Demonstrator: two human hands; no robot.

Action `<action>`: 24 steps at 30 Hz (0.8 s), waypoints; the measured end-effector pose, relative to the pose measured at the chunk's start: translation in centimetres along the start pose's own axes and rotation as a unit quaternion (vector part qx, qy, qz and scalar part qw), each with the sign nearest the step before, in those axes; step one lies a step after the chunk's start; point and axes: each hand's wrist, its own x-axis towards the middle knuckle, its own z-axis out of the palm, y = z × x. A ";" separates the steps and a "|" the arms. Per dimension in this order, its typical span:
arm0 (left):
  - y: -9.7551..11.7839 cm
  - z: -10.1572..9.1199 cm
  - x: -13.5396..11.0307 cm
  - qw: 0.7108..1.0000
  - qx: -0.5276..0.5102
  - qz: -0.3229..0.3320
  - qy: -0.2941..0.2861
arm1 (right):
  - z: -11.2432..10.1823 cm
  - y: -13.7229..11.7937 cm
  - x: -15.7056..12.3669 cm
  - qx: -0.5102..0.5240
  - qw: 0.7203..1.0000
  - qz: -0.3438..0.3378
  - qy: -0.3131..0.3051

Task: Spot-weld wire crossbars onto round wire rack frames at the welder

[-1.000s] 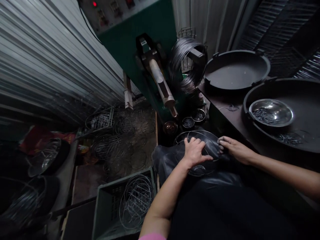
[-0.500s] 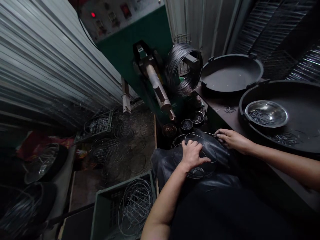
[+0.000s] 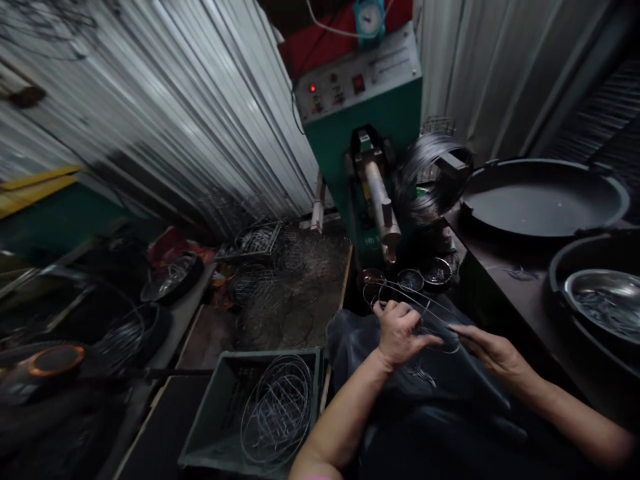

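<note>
A thin wire ring (image 3: 434,312), tilted so that it looks narrow, is in both hands above my lap. My left hand (image 3: 400,333) has its fingers curled over the ring's near left part, its thumb stretched to the right. At the ring's right end, my right hand (image 3: 493,347) pinches the wire between thumb and fingers. Several short wire pieces (image 3: 424,373) lie on the dark apron (image 3: 450,407) underneath. Beyond the ring, the metal arm (image 3: 383,207) of a green machine (image 3: 327,153) points down toward it; whether they touch I cannot tell.
A wire coil (image 3: 433,177) hangs beside the machine. Small bowls (image 3: 411,280) stand below its arm. Large black pans (image 3: 545,193) are on the right bench, one with a steel bowl (image 3: 607,287) of wire pieces. A green crate (image 3: 205,420) at lower left contains wire racks (image 3: 277,410).
The ring has gone from nearly flat over my lap to tilted, its far edge closer to the machine arm. My right hand has come nearer my left. The view has swung left.
</note>
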 end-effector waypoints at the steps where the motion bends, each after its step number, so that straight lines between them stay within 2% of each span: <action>1: -0.1 0.2 0.0 1.000 0.002 0.006 0.015 | 0.0 0.3 0.1 -0.002 1.000 -0.013 0.004; 4: -0.2 0.9 -0.2 0.998 0.019 0.028 0.049 | 0.1 1.5 0.1 -0.011 0.998 -0.064 0.024; 7: -0.7 1.6 -0.1 0.996 0.049 0.057 0.052 | -0.3 2.4 0.4 -0.056 0.990 -0.117 0.046; 11: -2.0 2.9 0.8 0.991 0.087 0.100 0.033 | -1.4 3.4 2.2 -0.141 0.978 -0.121 0.096; 14: -3.2 3.6 1.7 0.989 0.110 0.091 0.048 | -1.8 3.5 4.1 -0.162 0.974 -0.135 0.088; 16: -3.8 3.8 2.4 0.987 0.125 0.089 0.050 | -1.6 2.9 5.4 -0.164 0.971 -0.148 0.094; 20: -4.4 3.9 2.9 0.984 0.137 0.110 0.036 | -0.6 0.0 7.9 -0.166 0.964 -0.138 0.153; 22: -4.6 4.3 2.9 0.985 0.129 0.113 0.032 | 0.0 -1.6 9.1 -0.130 0.978 -0.107 0.121; 24: -4.7 5.0 2.9 0.987 0.115 0.111 0.029 | 0.6 -2.7 10.1 -0.069 0.994 -0.059 0.056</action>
